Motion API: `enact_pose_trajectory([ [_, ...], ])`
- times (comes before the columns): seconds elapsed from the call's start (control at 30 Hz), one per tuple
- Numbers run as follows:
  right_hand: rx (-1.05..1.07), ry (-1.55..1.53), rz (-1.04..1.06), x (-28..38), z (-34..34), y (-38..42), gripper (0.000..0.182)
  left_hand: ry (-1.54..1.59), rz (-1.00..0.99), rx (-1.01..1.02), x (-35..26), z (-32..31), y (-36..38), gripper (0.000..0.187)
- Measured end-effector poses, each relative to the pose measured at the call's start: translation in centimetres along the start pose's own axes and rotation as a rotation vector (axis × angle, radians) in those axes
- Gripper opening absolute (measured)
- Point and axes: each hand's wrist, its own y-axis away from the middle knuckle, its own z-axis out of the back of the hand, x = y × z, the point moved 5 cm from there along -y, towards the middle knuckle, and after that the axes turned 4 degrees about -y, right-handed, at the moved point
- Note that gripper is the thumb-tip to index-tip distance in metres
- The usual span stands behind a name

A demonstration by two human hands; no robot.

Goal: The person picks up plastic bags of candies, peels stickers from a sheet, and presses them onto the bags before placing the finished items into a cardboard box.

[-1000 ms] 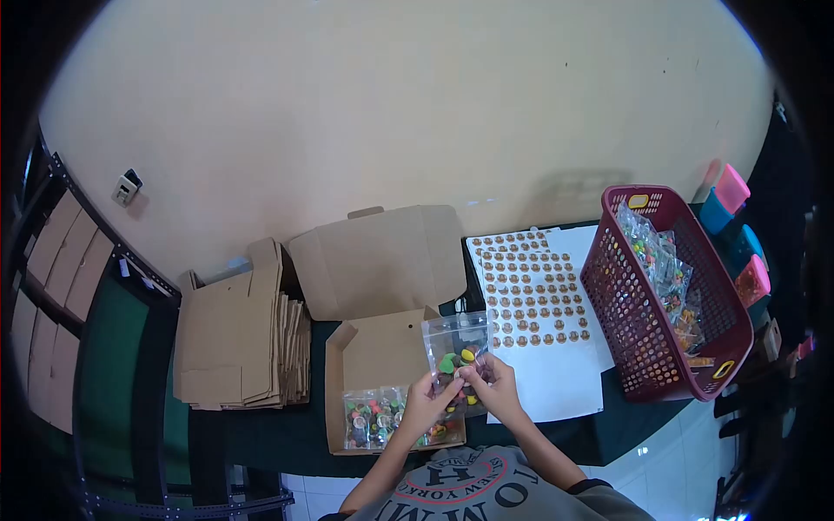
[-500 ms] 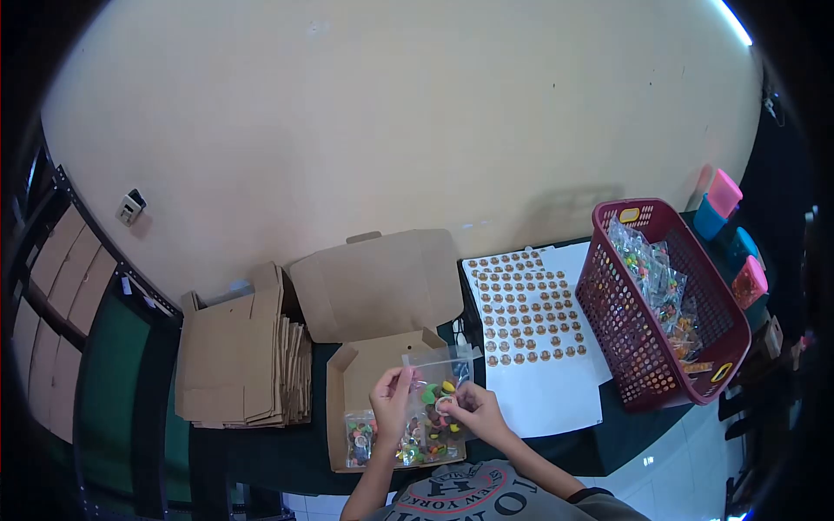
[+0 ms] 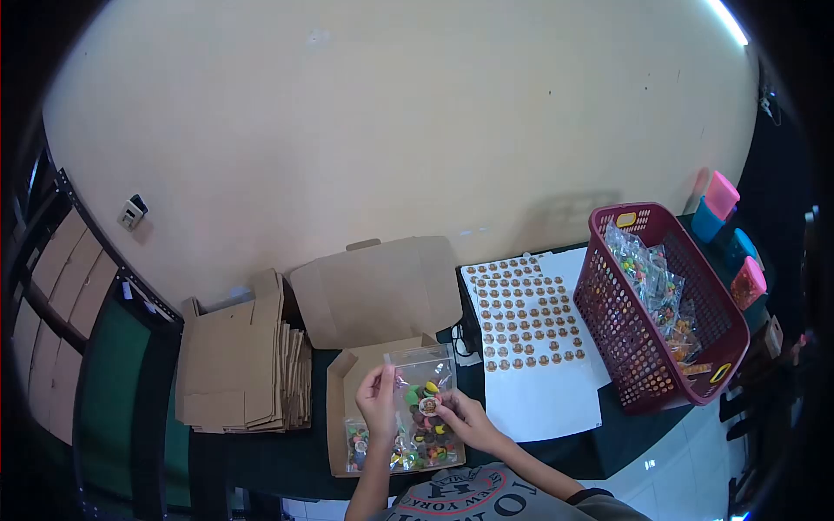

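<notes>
A clear zip bag of colourful candies [image 3: 425, 373] is held over the open cardboard box [image 3: 339, 451]. My left hand [image 3: 377, 406] pinches the bag along its left edge. On the bag's front lies a round brown-and-white sticker [image 3: 428, 406], its printed face showing. My right hand [image 3: 472, 423] has its fingers closed at the sticker's right edge, against the bag. Beneath, in the box, more bags of candy [image 3: 357, 443] lie along the front, partly hidden by my left hand and the held bag. The box lid [image 3: 378, 291] stands open toward the wall.
Flattened cardboard boxes [image 3: 230, 365] are stacked at left. White sheets [image 3: 539, 404] with rows of round stickers [image 3: 526, 326] lie right of the box. A maroon basket [image 3: 612, 347] holds many filled bags [image 3: 647, 278]. Pink and blue containers [image 3: 721, 195] stand beyond it.
The bag has moved slightly left and down between my hands. The sticker, partly covered by my right fingers before, now shows its face against the bag.
</notes>
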Motion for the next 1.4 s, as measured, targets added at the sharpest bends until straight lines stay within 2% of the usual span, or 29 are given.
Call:
enact_pose_trajectory([
  [0.03,0.002,0.096,0.016,0.1,0.1,0.0,0.021,0.001,-0.002,0.001,0.1,-0.1,0.0,0.015],
  [0.17,0.0,0.045,0.037,1.4,0.5,0.2,0.021,0.018,-0.017,0.04,0.5,-0.6,0.1,0.016],
  [0.23,-0.008,0.108,-0.025,1.2,1.3,0.3,0.023,0.019,-0.025,0.046,0.5,-0.5,0.3,0.016],
  [0.3,-0.159,0.243,0.157,2.3,2.7,0.0,0.033,-0.155,-0.121,0.189,0.2,-0.9,0.6,0.017],
  [0.37,-0.3,0.497,0.376,5.0,4.0,-0.2,0.032,-0.216,-0.084,0.205,0.4,-1.1,1.3,0.013],
  [0.4,-0.3,0.498,0.377,5.6,4.4,-0.3,0.032,-0.39,-0.257,0.329,-0.3,-1.9,1.8,0.011],
  [0.43,-0.176,0.643,0.403,6.2,4.1,-0.5,0.03,-0.563,-0.434,0.451,-0.8,-2.9,2.4,0.009],
  [0.47,-0.05,0.788,0.428,6.3,3.7,-0.7,0.028,-0.584,-0.461,0.516,-0.5,-3.4,3.1,0.006],
  [0.5,-0.054,0.791,0.433,5.9,3.6,-0.7,0.028,-0.583,-0.467,0.518,-0.4,-3.5,3.4,0.006],
  [0.57,0.065,0.578,0.342,3.8,2.4,-1.1,0.026,-0.479,-0.355,0.53,0.1,-3.5,3.6,0.006],
  [0.63,0.06,0.611,0.368,5.2,1.4,-1.3,0.022,-0.534,-0.338,0.528,-0.2,-3.0,3.3,0.006],
  [0.7,0.052,0.471,0.272,5.4,0.5,-1.7,0.02,-0.434,-0.287,0.359,-0.1,-1.8,3.2,0.006],
  [0.77,0.065,0.5,0.251,6.4,-0.8,-2.4,0.018,-0.403,-0.249,0.306,-1.3,-1.2,3.0,0.007],
  [0.83,0.041,0.482,0.426,8.1,-2.0,-2.9,0.024,-0.406,-0.356,0.136,-3.4,-0.3,2.6,0.011],
  [0.87,0.033,0.518,0.495,9.1,-2.5,-3.0,0.024,-0.409,-0.354,0.135,-4.1,-0.1,2.3,0.011],
  [0.93,0.047,0.535,0.522,9.9,-3.6,-3.3,0.023,-0.431,-0.48,-0.011,-6.2,1.1,1.9,0.015],
  [1.03,0.075,0.566,0.547,10.8,-5.1,-3.4,0.02,-0.43,-0.529,-0.125,-7.8,2.8,1.3,0.018],
  [1.2,0.109,0.501,0.584,11.2,-6.4,-3.1,0.016,-0.403,-0.601,-0.202,-8.1,5.7,0.3,0.018],
  [1.4,0.151,0.443,0.552,9.9,-7.2,-2.5,0.018,-0.347,-0.56,-0.238,-8.1,7.2,-0.4,0.021],
])
